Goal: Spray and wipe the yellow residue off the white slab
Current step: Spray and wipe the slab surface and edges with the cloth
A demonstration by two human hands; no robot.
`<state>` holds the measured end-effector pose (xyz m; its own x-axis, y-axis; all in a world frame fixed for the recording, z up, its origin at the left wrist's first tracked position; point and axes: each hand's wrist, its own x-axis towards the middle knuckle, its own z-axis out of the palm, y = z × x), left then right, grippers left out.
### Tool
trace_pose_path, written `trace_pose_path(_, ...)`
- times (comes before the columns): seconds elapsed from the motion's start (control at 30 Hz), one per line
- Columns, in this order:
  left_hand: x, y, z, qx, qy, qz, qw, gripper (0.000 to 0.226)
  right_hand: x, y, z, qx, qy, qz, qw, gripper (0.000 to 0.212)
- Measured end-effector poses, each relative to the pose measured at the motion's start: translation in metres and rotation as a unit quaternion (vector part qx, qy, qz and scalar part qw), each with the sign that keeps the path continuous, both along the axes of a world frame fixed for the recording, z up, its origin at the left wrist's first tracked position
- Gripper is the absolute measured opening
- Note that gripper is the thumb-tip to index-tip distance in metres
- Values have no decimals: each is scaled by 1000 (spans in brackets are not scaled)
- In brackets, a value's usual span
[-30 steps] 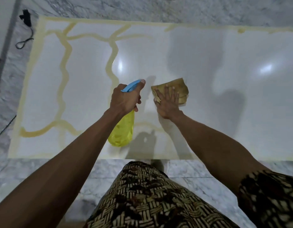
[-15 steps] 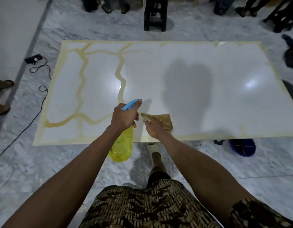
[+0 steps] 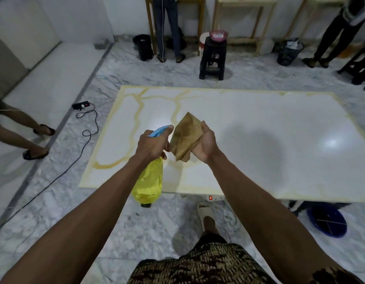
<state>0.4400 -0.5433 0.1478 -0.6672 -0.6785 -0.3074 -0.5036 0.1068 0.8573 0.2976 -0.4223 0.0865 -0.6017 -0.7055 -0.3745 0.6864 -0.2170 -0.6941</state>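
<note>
Cloth lifted clear of the slab; bottle unchanged.

Your right hand, flat on the white slab half a second before, now gripped the stained cloth in the air; your left hand stayed wrapped around the yellow spray bottle. Yellow residue streaked the slab's left part. Grey marble floor, a black stool beyond.
</note>
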Motion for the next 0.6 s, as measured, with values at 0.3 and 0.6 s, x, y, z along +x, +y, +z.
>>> trace_pose_path(0.3,26,-19,3,-6,-26,44,999,77,24,-27,8,-1,-37,35,999,68)
trace_pose_path(0.6,7,-36,5,-18,-37,35,999,65,8,-46,12,11,-8,48,999,68)
